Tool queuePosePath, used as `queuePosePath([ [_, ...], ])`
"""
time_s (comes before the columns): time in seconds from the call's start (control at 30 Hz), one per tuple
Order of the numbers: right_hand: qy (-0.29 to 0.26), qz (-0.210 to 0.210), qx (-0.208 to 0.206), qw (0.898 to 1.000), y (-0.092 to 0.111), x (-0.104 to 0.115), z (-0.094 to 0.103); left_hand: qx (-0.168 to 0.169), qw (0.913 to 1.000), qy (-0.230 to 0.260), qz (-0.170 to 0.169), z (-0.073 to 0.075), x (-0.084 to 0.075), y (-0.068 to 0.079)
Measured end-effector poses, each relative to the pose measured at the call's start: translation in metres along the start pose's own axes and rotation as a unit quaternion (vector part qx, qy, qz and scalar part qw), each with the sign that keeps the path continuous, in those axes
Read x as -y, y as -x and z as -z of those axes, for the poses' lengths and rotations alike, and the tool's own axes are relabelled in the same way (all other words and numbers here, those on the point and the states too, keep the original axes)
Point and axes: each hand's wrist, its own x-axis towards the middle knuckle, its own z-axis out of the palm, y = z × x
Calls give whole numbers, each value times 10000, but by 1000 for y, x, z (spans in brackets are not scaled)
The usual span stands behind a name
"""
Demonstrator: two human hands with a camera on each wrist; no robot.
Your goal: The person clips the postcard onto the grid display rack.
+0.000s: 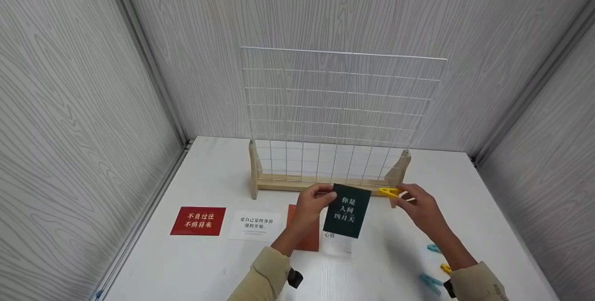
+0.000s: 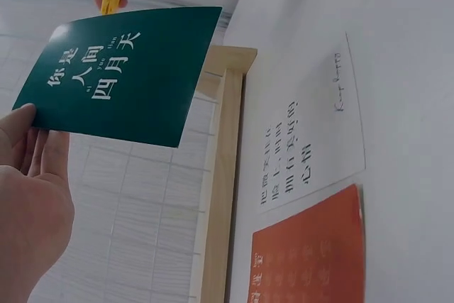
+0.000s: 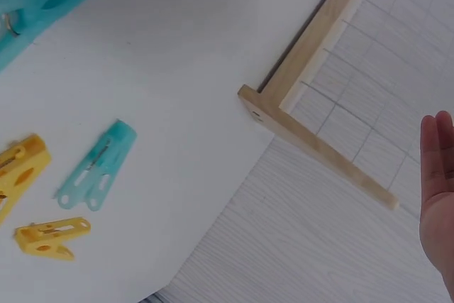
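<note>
My left hand (image 1: pixel 309 207) pinches a dark green card (image 1: pixel 346 212) with white Chinese lettering by its upper left edge, thumb in front. The card is raised and tilted before the wire grid rack (image 1: pixel 344 52). To its right, my right hand (image 1: pixel 422 207) pinches a yellow clothespin (image 1: pixel 389 192) between thumb and fingers, its tip pointing at the card with a small gap in the head view. In the left wrist view, the clothespin (image 2: pixel 110 3) appears just beyond the card's far edge. Only part of the right hand (image 3: pixel 438 204) enters the right wrist view.
On the white table lie a red card (image 1: pixel 199 221), a white card (image 1: pixel 254 225), an orange card (image 1: pixel 307 240) and another white card (image 2: pixel 312 129). Teal clothespins (image 3: pixel 99 164) and yellow clothespins (image 3: pixel 53 235) lie at the right. The rack's wooden base (image 1: pixel 279 185) stands at the back.
</note>
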Motion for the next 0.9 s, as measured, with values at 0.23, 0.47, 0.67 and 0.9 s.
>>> queuePosePath([
  [0.23,-40,281,157,9995,-17,21,3,-320,9992,-115,-204,29,-25,-4],
  [0.47,134,667,97,9976,-29,41,8,-662,9959,-460,-412,55,-44,-10],
  [0.67,265,917,98,9954,-40,60,11,-914,9917,-719,-545,77,-53,-17],
  [0.9,280,1348,67,9905,-56,87,10,-1217,9854,-800,-882,107,-76,-24],
])
